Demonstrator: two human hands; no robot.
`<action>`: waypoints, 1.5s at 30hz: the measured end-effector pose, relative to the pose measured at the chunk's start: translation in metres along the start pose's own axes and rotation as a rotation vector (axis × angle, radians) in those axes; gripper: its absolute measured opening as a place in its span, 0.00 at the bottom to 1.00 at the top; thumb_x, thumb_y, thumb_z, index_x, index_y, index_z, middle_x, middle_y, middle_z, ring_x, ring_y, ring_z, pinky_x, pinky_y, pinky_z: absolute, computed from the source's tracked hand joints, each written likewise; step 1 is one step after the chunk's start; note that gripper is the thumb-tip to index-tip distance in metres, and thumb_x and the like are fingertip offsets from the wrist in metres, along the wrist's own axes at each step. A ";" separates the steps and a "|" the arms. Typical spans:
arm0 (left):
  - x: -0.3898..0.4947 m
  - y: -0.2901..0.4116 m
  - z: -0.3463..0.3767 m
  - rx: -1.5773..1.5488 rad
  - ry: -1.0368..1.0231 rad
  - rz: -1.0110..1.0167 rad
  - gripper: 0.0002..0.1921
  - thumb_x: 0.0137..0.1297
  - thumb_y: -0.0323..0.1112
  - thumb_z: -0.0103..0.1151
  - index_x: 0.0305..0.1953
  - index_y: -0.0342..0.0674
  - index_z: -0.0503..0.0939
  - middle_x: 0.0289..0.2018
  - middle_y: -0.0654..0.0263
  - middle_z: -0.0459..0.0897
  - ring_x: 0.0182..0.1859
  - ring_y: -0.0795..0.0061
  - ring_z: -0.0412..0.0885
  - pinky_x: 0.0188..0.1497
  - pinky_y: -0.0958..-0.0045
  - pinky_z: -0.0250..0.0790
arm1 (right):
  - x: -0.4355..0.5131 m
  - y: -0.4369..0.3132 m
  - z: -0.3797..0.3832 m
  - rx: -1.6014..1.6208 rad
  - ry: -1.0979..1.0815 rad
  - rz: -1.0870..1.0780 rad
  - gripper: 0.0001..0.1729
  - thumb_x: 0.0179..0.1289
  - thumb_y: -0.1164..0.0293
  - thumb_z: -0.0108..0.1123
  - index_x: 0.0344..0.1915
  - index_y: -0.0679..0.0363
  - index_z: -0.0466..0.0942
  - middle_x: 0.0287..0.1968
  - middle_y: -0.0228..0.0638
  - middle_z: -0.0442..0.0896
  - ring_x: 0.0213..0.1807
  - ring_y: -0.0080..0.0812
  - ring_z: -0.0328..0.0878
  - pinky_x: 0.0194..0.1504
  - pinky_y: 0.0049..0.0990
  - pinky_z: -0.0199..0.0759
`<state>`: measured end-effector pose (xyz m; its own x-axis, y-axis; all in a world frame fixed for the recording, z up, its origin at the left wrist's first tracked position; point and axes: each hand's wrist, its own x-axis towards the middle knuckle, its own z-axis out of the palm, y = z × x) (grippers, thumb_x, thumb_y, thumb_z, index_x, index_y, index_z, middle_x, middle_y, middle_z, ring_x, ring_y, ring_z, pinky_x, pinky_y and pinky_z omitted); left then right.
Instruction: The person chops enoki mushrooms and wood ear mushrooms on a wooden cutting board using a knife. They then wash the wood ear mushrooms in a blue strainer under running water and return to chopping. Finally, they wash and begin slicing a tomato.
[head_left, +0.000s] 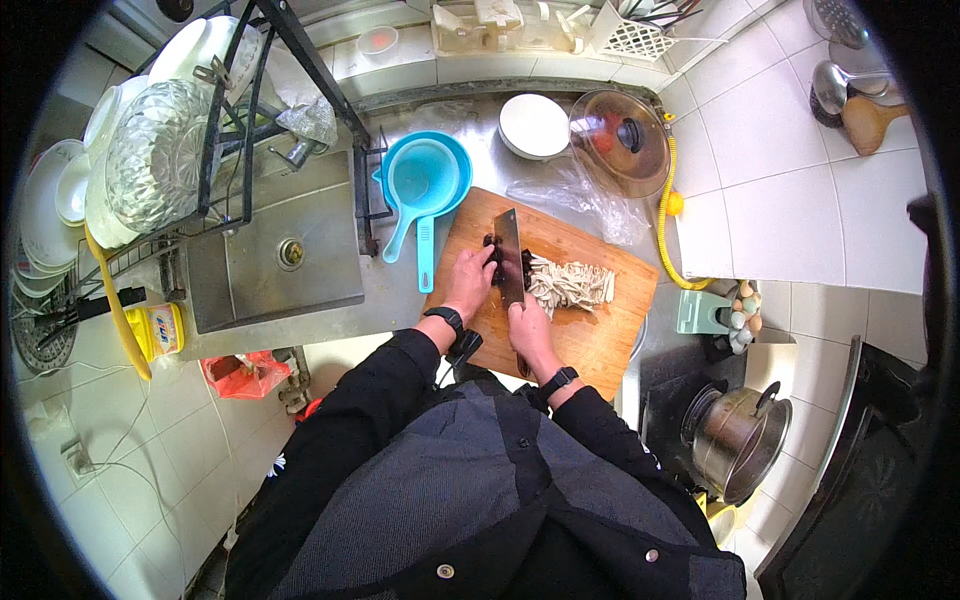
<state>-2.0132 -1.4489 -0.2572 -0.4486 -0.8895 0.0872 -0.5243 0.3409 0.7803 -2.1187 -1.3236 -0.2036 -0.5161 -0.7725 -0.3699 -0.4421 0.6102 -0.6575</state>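
A wooden cutting board (577, 345) lies at an angle on the counter before me. My right hand (530, 330) grips a Chinese cleaver (509, 259), its broad blade upright and pointing away from me. Left of the blade, my left hand (471, 281) rests its fingertips on a small dark food piece (491, 244), possibly black fungus; the fingers hide part of it. More dark bits (527, 264) lie just right of the blade. Beside them is a pile of pale, thinly cut strips (574, 285), whose kind I cannot tell.
Left of the board are nested blue plastic strainers (424, 176), then a steel sink (274, 255) under a black dish rack (289, 45). Behind the board stand a white bowl (534, 126), a glass lid (621, 142) and crumpled plastic film (577, 199). A steel pot (731, 435) sits on the right.
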 end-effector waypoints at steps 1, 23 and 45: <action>0.000 0.000 0.001 0.004 -0.021 -0.031 0.15 0.69 0.34 0.63 0.55 0.40 0.84 0.42 0.50 0.82 0.45 0.47 0.82 0.47 0.52 0.76 | 0.001 -0.002 0.001 0.011 0.004 0.011 0.19 0.71 0.65 0.48 0.49 0.68 0.78 0.40 0.64 0.84 0.45 0.66 0.82 0.50 0.53 0.74; 0.004 0.032 -0.013 0.200 -0.142 0.123 0.26 0.63 0.35 0.68 0.62 0.43 0.78 0.56 0.56 0.77 0.60 0.52 0.73 0.61 0.51 0.67 | -0.005 0.007 -0.042 0.132 0.048 0.102 0.24 0.71 0.65 0.46 0.62 0.62 0.76 0.42 0.59 0.85 0.44 0.58 0.84 0.49 0.48 0.77; 0.029 0.032 -0.012 0.177 -0.072 0.279 0.11 0.62 0.36 0.67 0.46 0.47 0.87 0.47 0.66 0.83 0.56 0.59 0.75 0.65 0.53 0.59 | -0.003 0.014 -0.038 0.665 0.027 0.327 0.11 0.74 0.66 0.45 0.40 0.61 0.72 0.21 0.34 0.73 0.14 0.31 0.72 0.16 0.34 0.69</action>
<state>-2.0341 -1.4673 -0.2225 -0.6392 -0.7329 0.2331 -0.4890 0.6212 0.6123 -2.1514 -1.3062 -0.1875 -0.5666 -0.5598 -0.6046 0.2704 0.5668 -0.7782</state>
